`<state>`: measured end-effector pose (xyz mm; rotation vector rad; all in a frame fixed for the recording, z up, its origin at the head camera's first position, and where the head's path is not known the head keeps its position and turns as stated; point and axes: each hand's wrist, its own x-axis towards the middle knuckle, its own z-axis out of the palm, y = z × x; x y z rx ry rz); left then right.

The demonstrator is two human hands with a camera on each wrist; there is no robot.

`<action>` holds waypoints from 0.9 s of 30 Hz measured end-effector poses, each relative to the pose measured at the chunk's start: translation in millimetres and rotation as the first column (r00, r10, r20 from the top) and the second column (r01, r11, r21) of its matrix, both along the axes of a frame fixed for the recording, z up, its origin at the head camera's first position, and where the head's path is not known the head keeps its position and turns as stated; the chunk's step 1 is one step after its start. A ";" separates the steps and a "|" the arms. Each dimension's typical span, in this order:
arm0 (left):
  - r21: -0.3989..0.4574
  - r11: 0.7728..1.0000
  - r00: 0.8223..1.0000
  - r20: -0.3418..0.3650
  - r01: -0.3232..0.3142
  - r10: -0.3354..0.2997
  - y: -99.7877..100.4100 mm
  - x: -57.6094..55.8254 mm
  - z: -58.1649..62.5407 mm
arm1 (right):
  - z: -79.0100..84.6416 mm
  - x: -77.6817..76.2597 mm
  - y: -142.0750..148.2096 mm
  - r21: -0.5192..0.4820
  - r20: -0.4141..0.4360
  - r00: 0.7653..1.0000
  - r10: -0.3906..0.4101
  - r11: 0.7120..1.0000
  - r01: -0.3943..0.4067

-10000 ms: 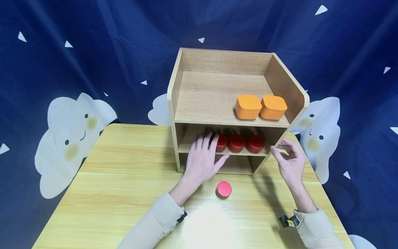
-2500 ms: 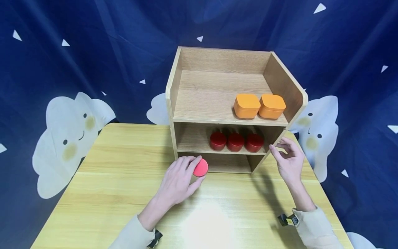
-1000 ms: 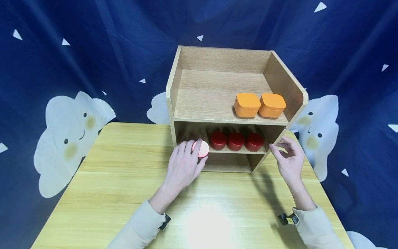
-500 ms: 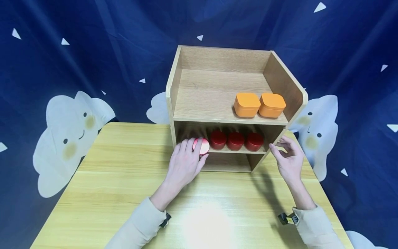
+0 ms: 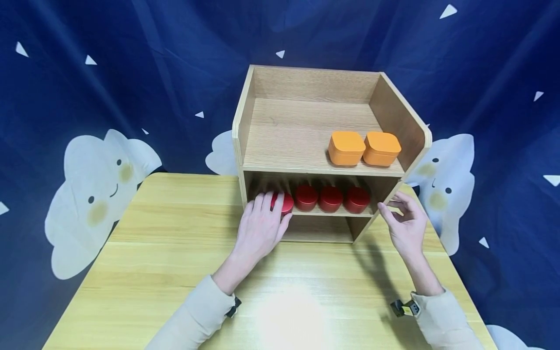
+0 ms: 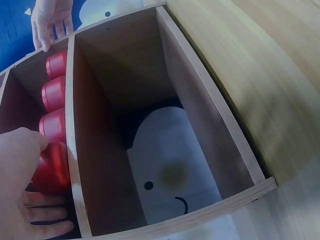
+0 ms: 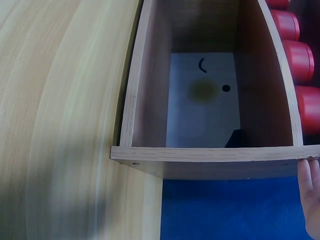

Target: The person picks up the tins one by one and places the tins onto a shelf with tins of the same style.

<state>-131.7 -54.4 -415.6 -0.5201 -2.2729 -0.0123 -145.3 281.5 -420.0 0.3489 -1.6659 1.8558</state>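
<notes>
My left hand (image 5: 261,228) grips a red round tin (image 5: 287,203) at the left of the shelf unit's middle shelf, with fingers over its far left side and the thumb near its front. Three matching red tins (image 5: 331,198) stand in a row to its right. In the left wrist view the held tin (image 6: 52,170) sits right beside its neighbour (image 6: 53,125). My right hand (image 5: 408,224) touches the outer right side of the wooden shelf unit (image 5: 325,170); the right wrist view shows its fingertips at the panel edge.
Two orange square boxes with rounded corners, a left one (image 5: 346,148) and a right one (image 5: 382,148), stand at the right of the top shelf. Under the tins is a lower compartment (image 5: 319,228). The unit stands on a wooden table (image 5: 175,253) before a blue curtain (image 5: 175,73).
A red tin from the table in front has been lifted by my left hand to the middle shelf's left; its tilted lid has since levelled. My right hand has stayed at the side panel.
</notes>
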 end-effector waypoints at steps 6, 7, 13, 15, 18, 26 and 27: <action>-0.002 1.000 1.000 0.002 -0.006 0.006 -0.1 -1.8 0.4 | 0.0 -0.2 -0.1 0.017 -0.006 1.000 -0.010 1.000 0.010; -0.001 1.000 1.000 0.001 -0.006 0.006 -0.1 -2.4 0.5 | 0.1 -0.2 -0.1 0.016 -0.007 1.000 -0.010 1.000 0.010; 0.002 1.000 1.000 0.001 -0.008 0.008 0.2 -7.1 1.2 | 0.8 0.8 0.0 0.025 0.001 1.000 -0.024 0.999 0.024; 0.004 1.000 1.000 0.000 -0.007 0.007 0.1 -8.6 1.3 | 1.2 1.1 0.0 0.025 0.005 1.000 -0.026 0.999 0.026; 0.009 1.000 1.000 -0.007 -0.003 0.003 0.1 -10.9 1.1 | 1.6 1.4 -0.2 0.024 0.010 1.000 -0.026 0.999 0.026; 0.000 1.000 1.000 0.005 -0.016 0.016 1.7 -14.3 2.0 | 1.6 1.3 -0.2 0.018 0.010 1.000 -0.021 1.000 0.021; -0.003 1.000 1.000 0.010 -0.019 0.019 2.1 -14.5 2.3 | 1.6 1.3 -0.2 0.017 0.010 1.000 -0.020 1.000 0.020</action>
